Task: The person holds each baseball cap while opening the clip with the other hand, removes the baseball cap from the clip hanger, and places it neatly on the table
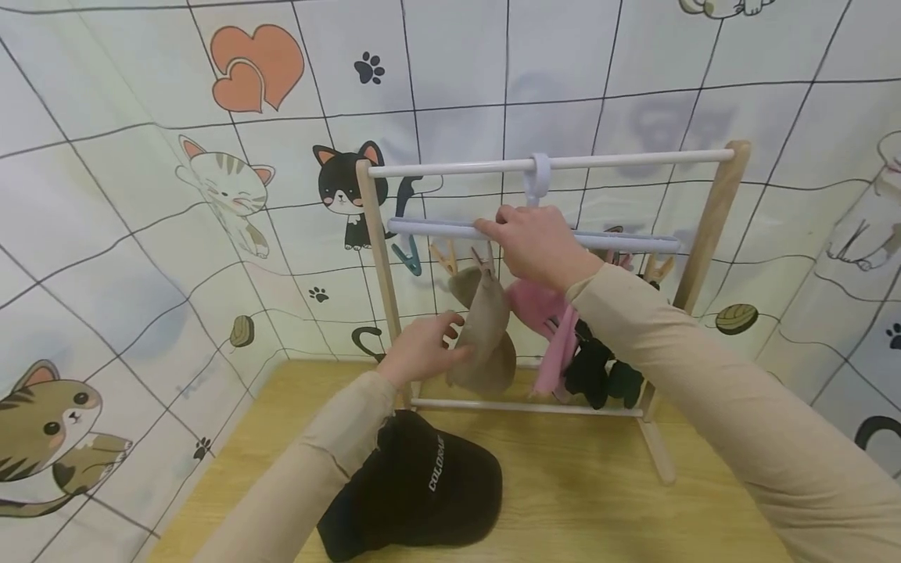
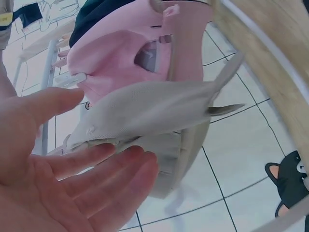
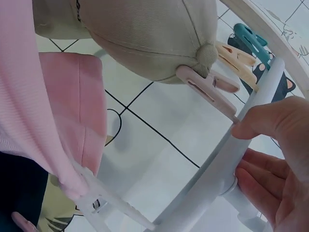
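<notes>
My right hand [image 1: 538,242] grips the bar of a lavender clothes hanger [image 1: 443,229] left of its hook, thumb on one side and fingers on the other in the right wrist view. From that bar a pale pink clothespin [image 3: 207,92] holds a beige cap [image 1: 486,328] by the button on its crown. My left hand [image 1: 425,349] is beside this cap with loosely spread fingers, fingertips right at its edge in the left wrist view. Farther right on the hanger hang a pink cap [image 1: 535,303] and a dark cap [image 1: 594,371], partly behind my right arm.
The hanger's hook hangs on the white rail [image 1: 450,168] of a wooden rack [image 1: 711,219]. Teal [image 1: 407,256] and orange [image 1: 445,256] clothespins are clipped at the bar's left. A black cap [image 1: 457,500] lies on the wooden table [image 1: 563,500], before a cat-patterned backdrop.
</notes>
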### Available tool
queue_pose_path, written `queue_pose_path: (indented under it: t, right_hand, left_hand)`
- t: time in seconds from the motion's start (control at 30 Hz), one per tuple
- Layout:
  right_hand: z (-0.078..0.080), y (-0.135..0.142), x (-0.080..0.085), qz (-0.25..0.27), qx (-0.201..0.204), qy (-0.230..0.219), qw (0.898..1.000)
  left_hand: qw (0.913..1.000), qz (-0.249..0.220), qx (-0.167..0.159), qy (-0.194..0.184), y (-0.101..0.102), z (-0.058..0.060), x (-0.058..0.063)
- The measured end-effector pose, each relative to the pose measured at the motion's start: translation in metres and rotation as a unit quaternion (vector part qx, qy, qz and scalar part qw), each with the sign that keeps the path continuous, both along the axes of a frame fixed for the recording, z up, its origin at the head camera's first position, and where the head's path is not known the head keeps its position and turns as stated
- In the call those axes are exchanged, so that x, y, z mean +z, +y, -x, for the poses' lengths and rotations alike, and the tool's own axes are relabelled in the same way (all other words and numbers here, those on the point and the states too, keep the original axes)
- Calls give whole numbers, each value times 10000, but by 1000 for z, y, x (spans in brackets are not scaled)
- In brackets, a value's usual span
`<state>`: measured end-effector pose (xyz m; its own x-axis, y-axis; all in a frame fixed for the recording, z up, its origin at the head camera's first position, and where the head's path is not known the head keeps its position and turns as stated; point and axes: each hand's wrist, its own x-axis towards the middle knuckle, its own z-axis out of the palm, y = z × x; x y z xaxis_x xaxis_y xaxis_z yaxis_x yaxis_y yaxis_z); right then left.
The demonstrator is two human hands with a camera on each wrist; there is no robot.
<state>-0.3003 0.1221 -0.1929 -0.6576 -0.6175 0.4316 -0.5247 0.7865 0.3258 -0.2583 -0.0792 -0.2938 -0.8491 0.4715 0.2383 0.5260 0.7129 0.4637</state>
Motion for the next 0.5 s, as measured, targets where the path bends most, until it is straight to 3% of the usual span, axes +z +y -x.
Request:
queue_pose_path:
  t: [0.23, 0.5]
  right_hand:
    - [0, 3, 5, -100, -17, -212, 9997]
    - [-2, 7, 2, -83, 219, 19, 9997]
  left_hand:
    - [9978, -404, -202, -480, 23, 18, 9]
    - [9932, -711, -116, -917, 42, 29, 5]
